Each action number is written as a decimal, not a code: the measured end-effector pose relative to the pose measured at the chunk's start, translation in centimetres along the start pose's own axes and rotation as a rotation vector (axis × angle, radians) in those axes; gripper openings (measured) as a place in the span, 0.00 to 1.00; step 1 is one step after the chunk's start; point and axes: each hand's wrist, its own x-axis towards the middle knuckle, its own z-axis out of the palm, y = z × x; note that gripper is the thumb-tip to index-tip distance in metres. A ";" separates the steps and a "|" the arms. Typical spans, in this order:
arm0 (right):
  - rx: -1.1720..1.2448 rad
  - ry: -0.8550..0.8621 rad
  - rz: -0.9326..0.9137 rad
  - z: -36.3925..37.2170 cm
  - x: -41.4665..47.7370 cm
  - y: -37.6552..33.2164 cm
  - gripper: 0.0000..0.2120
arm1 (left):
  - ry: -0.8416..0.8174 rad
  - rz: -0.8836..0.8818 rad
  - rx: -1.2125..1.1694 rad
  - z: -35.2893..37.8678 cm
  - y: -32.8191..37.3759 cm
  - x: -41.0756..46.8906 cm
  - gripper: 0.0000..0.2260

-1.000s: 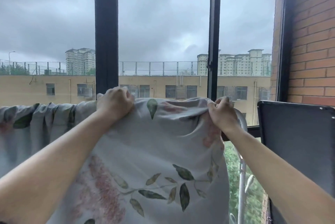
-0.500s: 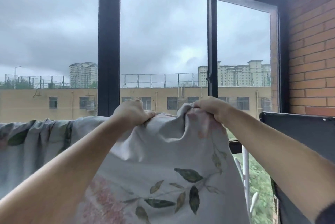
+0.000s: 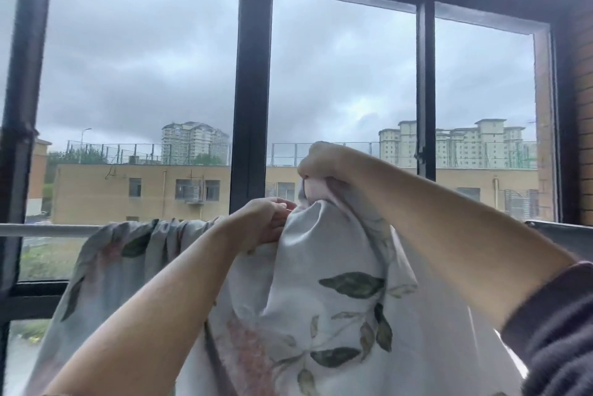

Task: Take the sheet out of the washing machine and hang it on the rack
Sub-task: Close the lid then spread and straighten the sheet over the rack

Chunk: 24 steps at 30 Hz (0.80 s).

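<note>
Two hands are up near the middle of the view, both on the sheet (image 3: 324,270), a pale cloth printed with green leaves and pink blooms. The right hand (image 3: 321,164) has its grip clamped as a fist on a bunched peak of the cloth, held above the line of the rail. The left hand (image 3: 268,220) sits just below it, toward 7 o'clock, with its fingers curled into a fold and its grip closed on the fabric.

From the hands the sheet falls toward 6 o'clock and fills the lower middle. Another part lies gathered in pleats over the white rack rail (image 3: 48,230) toward 9 o'clock. The rail shows bare only at the far left, and cloth and forearms hide the rest.

Behind, the dark bars of the window frame (image 3: 252,90) cross the glass. A brick wall (image 3: 582,113) stands at 3 o'clock, with a dark panel (image 3: 564,235) below it. A dark sleeve (image 3: 558,338) covers the right arm at 4 o'clock. Outside are a low yellow building (image 3: 106,193), tower blocks (image 3: 465,148) and grey cloud.
</note>
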 end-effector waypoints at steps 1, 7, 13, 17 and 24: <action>0.008 0.008 0.004 -0.1 -0.1 -0.6 0.12 | -0.021 0.005 -0.017 -0.1 -0.2 -0.1 0.11; 0.695 -0.144 0.093 1.1 -0.8 2.3 0.11 | 0.014 -0.020 -0.193 -1.1 -1.0 0.4 0.13; 0.762 -0.397 -0.004 1.6 -3.0 5.1 0.13 | -0.019 -0.116 -0.068 -1.2 1.1 -0.2 0.16; 0.627 -0.165 -0.072 3.0 -3.1 5.9 0.05 | 0.030 -0.093 0.378 -0.2 2.6 -0.9 0.11; 0.557 -0.024 -0.196 3.4 -0.1 7.7 0.19 | 0.100 -0.095 0.587 1.1 3.2 -2.0 0.06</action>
